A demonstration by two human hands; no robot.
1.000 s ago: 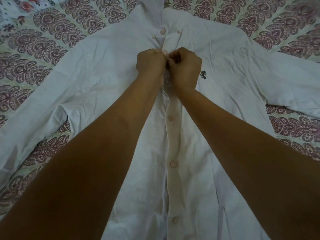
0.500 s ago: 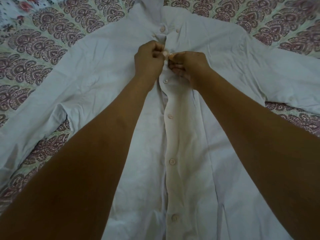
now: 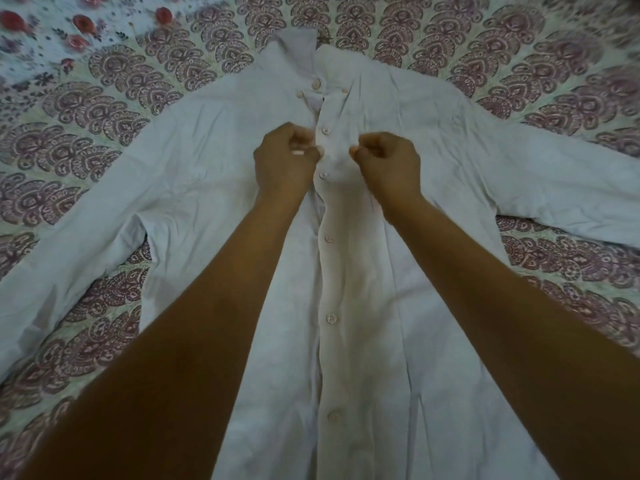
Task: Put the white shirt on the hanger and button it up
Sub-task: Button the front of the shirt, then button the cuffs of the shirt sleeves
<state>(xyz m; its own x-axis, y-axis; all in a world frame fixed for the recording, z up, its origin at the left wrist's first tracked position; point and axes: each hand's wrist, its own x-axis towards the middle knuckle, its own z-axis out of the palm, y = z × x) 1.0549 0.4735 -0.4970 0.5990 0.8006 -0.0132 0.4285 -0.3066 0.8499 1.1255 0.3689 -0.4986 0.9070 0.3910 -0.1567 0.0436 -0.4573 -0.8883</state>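
The white shirt [image 3: 450, 161] lies face up on the bed with both sleeves spread out and its collar at the far end. Several buttons run down the front placket [image 3: 329, 271], and the topmost of them [image 3: 325, 129] sits between my hands, a little beyond them. My left hand [image 3: 282, 164] is curled at the placket's left edge, thumb and fingers pinching the cloth. My right hand [image 3: 389, 166] pinches the fabric just to the right of the placket. No hanger shows; the shirt covers whatever is inside it.
A bedsheet [image 3: 104, 109] with a maroon paisley pattern lies under the shirt on all sides. A floral cloth [image 3: 52, 32] with red roses lies at the far left corner.
My hands were pressed together over one button near the chest. They have drawn apart to either side of the placket, and that button now lies fastened between them.
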